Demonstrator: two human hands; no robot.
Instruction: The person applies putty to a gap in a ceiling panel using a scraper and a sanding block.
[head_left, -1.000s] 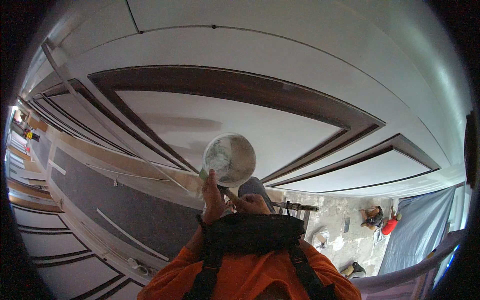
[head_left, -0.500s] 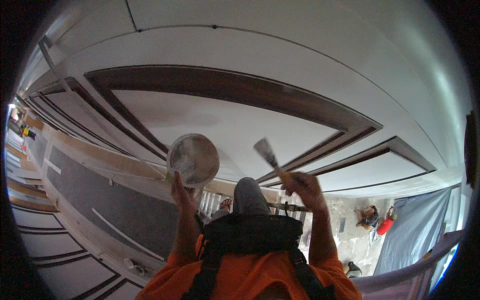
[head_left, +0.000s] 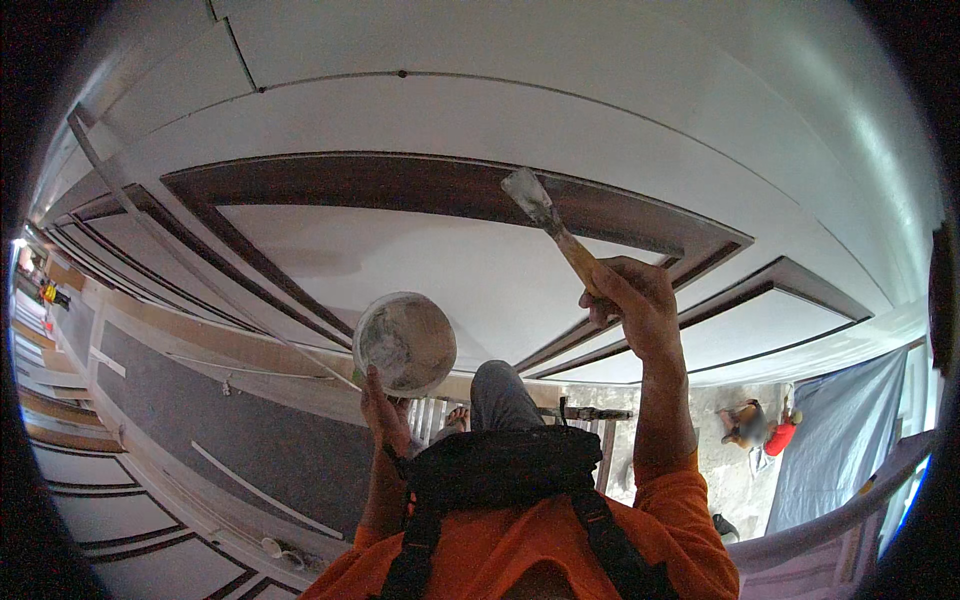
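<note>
Right grip: the right hand (head_left: 637, 300) is closed around the scraper (head_left: 556, 238), fingers wrapped on the lower part of the handle
Scraper position: extends up and left from the right grip; the blade appears across the upper strip of the dark frame (head_left: 400, 175), right of that strip's middle; contact cannot be told
Left grip: the left hand (head_left: 385, 412) holds the bucket (head_left: 435, 350) at its lower left side, thumb at the rim, other fingers partly hidden
Bucket position: just above the left hand, in view across the lower edge of the white panel (head_left: 430, 250), well apart from the scraper
Scraper look: flat blade, widening toward the tip, smeared whitish; handle yellowish brown, slender
Bucket look: round mouth turned toward the camera, pale rim, beige inner wall
Bucket contents: whitish-grey residue, patchy and rough; depth cannot be told
Frame build: dark brown strips meeting in angled corners around the panel
Panel surface: smooth, with a faint darker patch near the frame's left strip
</note>
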